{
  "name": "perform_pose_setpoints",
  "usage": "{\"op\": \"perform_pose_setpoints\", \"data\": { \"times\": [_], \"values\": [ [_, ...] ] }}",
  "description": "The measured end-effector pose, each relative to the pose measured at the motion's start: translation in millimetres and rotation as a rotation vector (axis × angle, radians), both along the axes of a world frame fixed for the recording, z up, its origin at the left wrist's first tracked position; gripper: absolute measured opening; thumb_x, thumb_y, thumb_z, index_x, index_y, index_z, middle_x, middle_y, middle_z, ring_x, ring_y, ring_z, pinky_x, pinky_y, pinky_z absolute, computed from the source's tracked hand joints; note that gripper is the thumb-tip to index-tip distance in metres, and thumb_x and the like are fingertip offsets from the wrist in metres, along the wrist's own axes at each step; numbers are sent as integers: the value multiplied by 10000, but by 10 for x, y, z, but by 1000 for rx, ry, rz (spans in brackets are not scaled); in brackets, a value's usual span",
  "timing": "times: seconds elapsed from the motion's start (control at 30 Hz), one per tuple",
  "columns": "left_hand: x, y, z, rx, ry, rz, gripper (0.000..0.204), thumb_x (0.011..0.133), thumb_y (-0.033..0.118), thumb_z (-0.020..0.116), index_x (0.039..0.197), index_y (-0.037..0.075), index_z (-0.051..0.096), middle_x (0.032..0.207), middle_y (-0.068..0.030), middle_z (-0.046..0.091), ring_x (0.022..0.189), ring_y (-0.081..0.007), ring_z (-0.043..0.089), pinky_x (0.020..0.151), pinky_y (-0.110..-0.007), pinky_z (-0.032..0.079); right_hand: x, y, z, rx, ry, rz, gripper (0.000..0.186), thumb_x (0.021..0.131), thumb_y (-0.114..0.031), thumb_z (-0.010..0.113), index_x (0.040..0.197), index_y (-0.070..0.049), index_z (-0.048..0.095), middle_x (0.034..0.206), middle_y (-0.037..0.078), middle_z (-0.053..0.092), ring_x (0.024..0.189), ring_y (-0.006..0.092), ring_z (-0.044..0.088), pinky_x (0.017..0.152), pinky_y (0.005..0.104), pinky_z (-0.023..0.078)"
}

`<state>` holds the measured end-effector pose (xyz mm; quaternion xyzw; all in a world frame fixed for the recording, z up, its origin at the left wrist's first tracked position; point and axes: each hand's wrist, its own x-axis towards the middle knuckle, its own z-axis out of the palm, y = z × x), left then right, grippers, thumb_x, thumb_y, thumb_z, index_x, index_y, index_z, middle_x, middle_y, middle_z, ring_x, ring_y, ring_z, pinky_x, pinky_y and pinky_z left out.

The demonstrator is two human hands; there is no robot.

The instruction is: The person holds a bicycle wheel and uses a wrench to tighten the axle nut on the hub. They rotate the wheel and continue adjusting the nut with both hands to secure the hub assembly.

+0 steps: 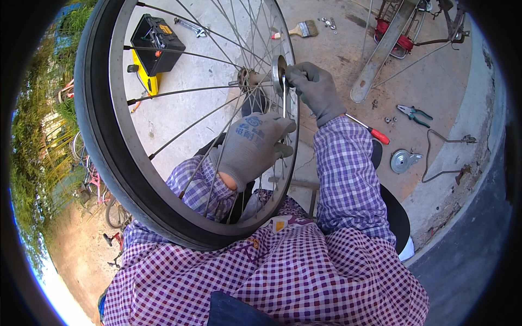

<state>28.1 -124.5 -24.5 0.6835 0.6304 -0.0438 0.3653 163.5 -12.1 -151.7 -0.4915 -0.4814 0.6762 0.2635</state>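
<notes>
Head view: floor work with a bicycle wheel is seen from above.
Bicycle wheel (98, 98): tilted on edge in front of the body, left of centre; spokes crossed in front of the left forearm.
Hub (251, 79): carried at the wheel's middle, with a round metal drum (275, 69) on its right end.
Left hand (254, 142): gloved in grey, seen beyond some spokes; fingers curled, the lower end of a slim silver wrench (284, 98) apparently gripped.
Right hand (315, 89): gloved likewise; fingertips brought to the drum's edge beside the wrench's upper end. Which of the two is pinched cannot be told.
Floor, right: red-handled screwdriver (377, 135) near the right sleeve; pliers (415, 114), silver brake plate (403, 161) and bent metal rod (426, 157) scattered farther out.
Floor, far side: paintbrush (303, 29) laid near small nuts (329, 23).
Far left: black toolbox (163, 51), partly seen through the spokes, rested against a yellow case (145, 79).
</notes>
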Motion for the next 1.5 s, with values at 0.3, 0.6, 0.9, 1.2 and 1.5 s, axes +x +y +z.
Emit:
{"op": "perform_pose_setpoints", "data": {
  "times": [0.3,0.6,0.9,1.2,1.5],
  "values": [
    [127,25,69,44,9,-26,408,899,252,782,1260,85,693,1089,-141,711,1021,-329,698,868,-418,546,51,7,-94,117,14,-80,353,950,-325,722,1037,17,727,778,39,689,623,76,566,587,276,477],
    [-229,-126,-70,25,23,-13,408,913,286,772,1263,95,690,1097,-138,712,1024,-332,697,872,-425,545,-374,-139,-275,104,4,-65,342,957,-316,722,1028,19,723,741,25,668,586,70,555,551,265,465],
    [-254,-95,-167,-14,37,8,420,905,304,783,1264,105,693,1080,-135,718,1029,-320,700,883,-416,548,-404,-107,-309,69,-26,-50,338,956,-312,733,1033,17,722,756,11,652,598,64,555,556,255,466],
    [-108,-77,-112,35,-2,-5,419,857,273,824,1223,98,721,996,-127,724,942,-307,713,833,-409,550,-153,-84,-163,-89,-34,-65,435,972,-453,721,1031,-21,728,785,17,639,623,71,529,538,245,412],
    [-644,-599,-189,44,-151,198,351,800,207,863,1106,59,779,929,-138,747,841,-270,727,759,-380,559,-533,-533,-55,-356,-40,430,658,978,-701,590,962,-54,713,754,20,639,582,83,546,504,244,409]
  ]
}}
